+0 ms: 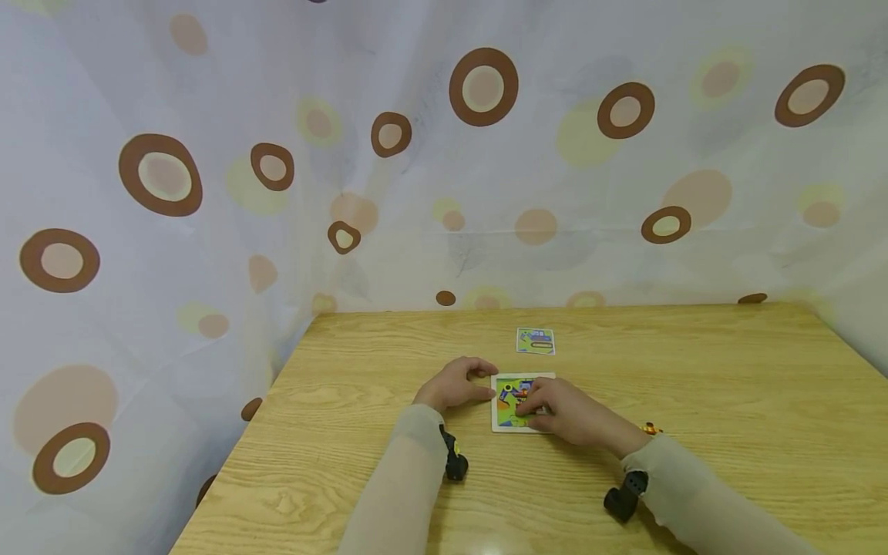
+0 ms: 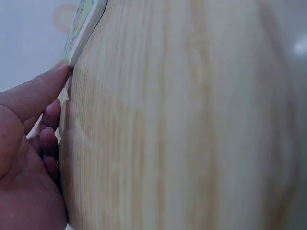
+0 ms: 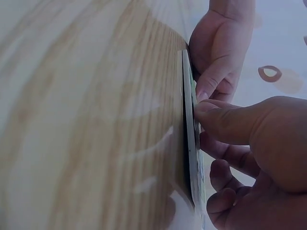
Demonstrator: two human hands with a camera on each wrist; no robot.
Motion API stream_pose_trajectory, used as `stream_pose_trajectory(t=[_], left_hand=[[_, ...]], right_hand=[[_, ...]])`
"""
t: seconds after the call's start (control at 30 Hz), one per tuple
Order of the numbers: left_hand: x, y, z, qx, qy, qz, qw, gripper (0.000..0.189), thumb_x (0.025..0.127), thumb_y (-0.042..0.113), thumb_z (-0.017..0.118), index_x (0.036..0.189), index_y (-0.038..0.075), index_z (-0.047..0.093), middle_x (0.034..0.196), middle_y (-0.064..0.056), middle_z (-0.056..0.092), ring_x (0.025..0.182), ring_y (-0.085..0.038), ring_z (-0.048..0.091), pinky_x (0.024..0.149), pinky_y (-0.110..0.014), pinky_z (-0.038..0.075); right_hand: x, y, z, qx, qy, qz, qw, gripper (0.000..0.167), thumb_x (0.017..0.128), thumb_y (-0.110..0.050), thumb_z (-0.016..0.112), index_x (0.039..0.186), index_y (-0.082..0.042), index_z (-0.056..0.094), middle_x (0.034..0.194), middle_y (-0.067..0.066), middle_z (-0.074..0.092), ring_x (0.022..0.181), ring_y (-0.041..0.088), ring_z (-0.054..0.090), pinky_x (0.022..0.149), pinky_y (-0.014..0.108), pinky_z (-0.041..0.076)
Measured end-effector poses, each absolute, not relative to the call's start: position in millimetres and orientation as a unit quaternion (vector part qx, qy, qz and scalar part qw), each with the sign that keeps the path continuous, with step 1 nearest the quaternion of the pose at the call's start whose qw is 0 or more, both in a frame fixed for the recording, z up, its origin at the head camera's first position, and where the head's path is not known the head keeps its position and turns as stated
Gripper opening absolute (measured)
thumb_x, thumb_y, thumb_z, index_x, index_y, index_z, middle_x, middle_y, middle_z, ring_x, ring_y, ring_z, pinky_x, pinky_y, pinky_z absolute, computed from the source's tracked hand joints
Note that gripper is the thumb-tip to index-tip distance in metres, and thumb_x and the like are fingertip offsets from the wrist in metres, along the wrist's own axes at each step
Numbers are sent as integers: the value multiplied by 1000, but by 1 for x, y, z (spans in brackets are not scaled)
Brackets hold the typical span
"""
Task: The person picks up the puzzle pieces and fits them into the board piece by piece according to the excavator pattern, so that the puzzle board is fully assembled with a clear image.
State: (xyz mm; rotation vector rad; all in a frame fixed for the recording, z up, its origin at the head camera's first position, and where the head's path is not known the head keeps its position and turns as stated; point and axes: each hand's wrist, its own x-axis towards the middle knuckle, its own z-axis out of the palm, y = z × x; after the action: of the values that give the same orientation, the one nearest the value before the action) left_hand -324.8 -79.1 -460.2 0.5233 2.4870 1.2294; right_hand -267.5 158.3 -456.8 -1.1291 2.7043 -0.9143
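A wooden picture puzzle board (image 1: 504, 430) with a white rim and a green excavator picture lies flat on the table. At its left edge is my left hand (image 1: 456, 383), with thumb and forefinger touching the rim. The left wrist view shows the thumb (image 2: 50, 81) extended to the board's edge and the other fingers loosely bent. Over the right part of the picture, my right hand (image 1: 570, 412) pinches a small puzzle piece between thumb and forefinger, close against the board. The fingers mostly hide that piece. In the right wrist view the right thumb (image 3: 220, 117) bears down at the board's face.
A picture card (image 1: 536, 341) showing a similar vehicle lies behind the board. Beside the right wrist, a small orange and dark piece (image 1: 650, 428) lies on the wooden table (image 1: 388, 347). A patterned curtain (image 1: 430, 185) hangs along the table's back and left.
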Motion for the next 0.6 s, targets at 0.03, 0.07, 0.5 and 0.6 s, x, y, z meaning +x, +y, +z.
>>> stream_pose_trajectory(t=[0.03,0.07,0.5,0.6], left_hand=[[-325,-79,-460,184,869,430,158,35,91,15,74,125,14,67,123,0,59,117,-20,51,103,-40,39],[-325,-79,-461,184,870,430,158,35,91,15,74,125,14,67,123,0,59,117,-20,51,103,-40,39],[-323,-79,-459,186,871,426,159,36,91,15,74,125,14,67,124,0,58,117,-20,51,103,-40,39],[-325,-80,-461,184,871,426,158,36,91,16,74,126,14,67,124,0,58,117,-20,51,103,-39,39]], right_hand=[[-268,158,-457,-368,882,-294,34,19,90,-7,72,108,-10,77,105,0,63,96,17,60,82,36,51],[-268,158,-457,-368,883,-290,34,20,90,-7,72,109,-10,77,105,0,63,97,17,60,82,36,51],[-267,157,-452,-373,884,-277,44,21,92,-11,71,112,-6,75,109,3,63,100,20,60,85,40,51],[-268,158,-451,-383,880,-276,42,21,93,-11,69,112,-4,75,109,4,63,99,20,60,84,39,51]])
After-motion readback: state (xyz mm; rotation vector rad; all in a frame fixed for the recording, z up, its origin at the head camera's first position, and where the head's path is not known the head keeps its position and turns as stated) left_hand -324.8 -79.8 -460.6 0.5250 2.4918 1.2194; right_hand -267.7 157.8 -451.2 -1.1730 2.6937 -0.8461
